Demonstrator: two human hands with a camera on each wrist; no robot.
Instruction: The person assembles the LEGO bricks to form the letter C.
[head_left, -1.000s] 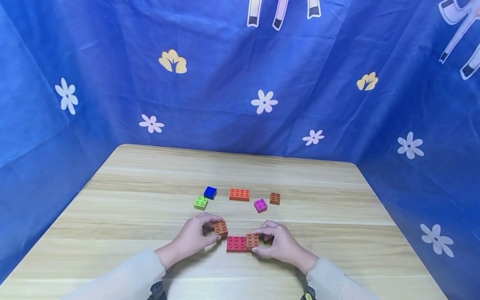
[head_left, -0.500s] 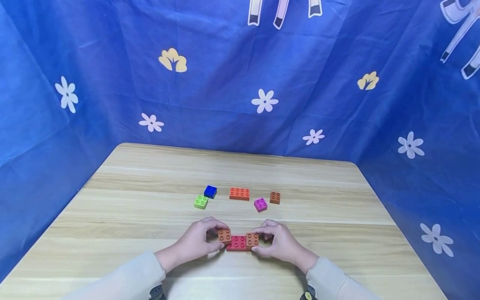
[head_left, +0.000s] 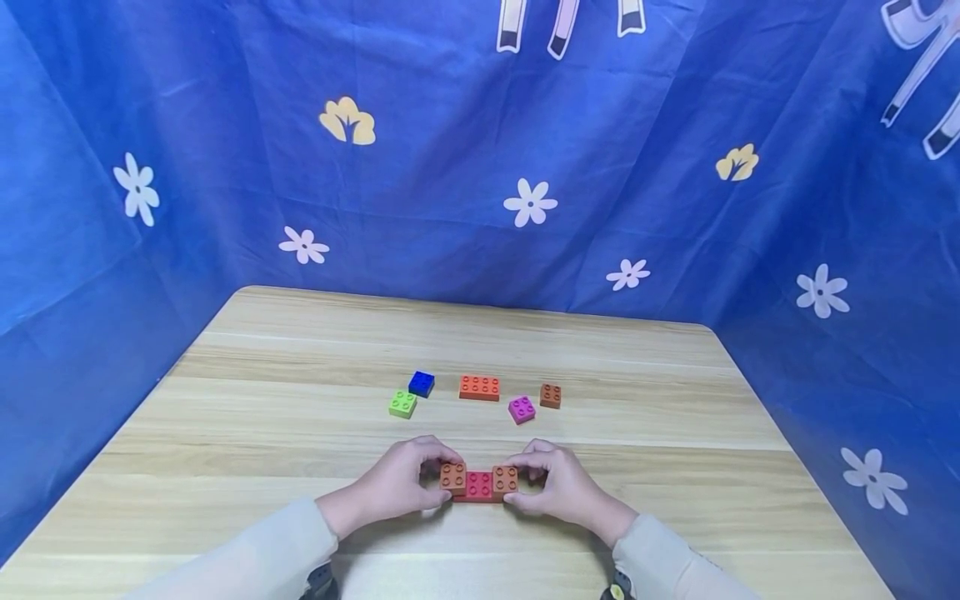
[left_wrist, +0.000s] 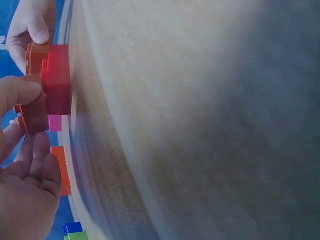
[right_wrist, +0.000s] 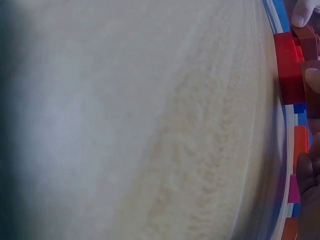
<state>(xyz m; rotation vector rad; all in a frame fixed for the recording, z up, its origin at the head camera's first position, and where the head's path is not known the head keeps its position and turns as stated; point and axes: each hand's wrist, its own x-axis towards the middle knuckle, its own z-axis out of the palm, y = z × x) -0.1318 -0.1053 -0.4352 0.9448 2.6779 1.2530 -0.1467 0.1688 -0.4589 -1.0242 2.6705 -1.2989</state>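
Observation:
In the head view my left hand (head_left: 396, 482) pinches a brown two-by-two toy brick (head_left: 453, 478) between thumb and fingers. It sits over the left end of a longer red brick (head_left: 479, 485), jutting a little past that end. My right hand (head_left: 564, 490) grips a second brown brick (head_left: 506, 478) on the red brick's right end. Two rows of red studs show between the brown bricks. From the left wrist, the left brown brick (left_wrist: 35, 115) appears slightly tilted against the red brick (left_wrist: 59, 85), its studs facing up.
Beyond the hands on the wooden table (head_left: 300, 350) lie a blue brick (head_left: 421, 383), a lime green brick (head_left: 402, 404), an orange eight-stud brick (head_left: 479, 387), a magenta brick (head_left: 522, 409) and another brown brick (head_left: 551, 396). A blue patterned curtain (head_left: 450, 125) encloses the table's back and sides.
My left hand has carried its brown brick rightward, from beside the red brick to over its left end. The right hand and its brown brick have stayed in place.

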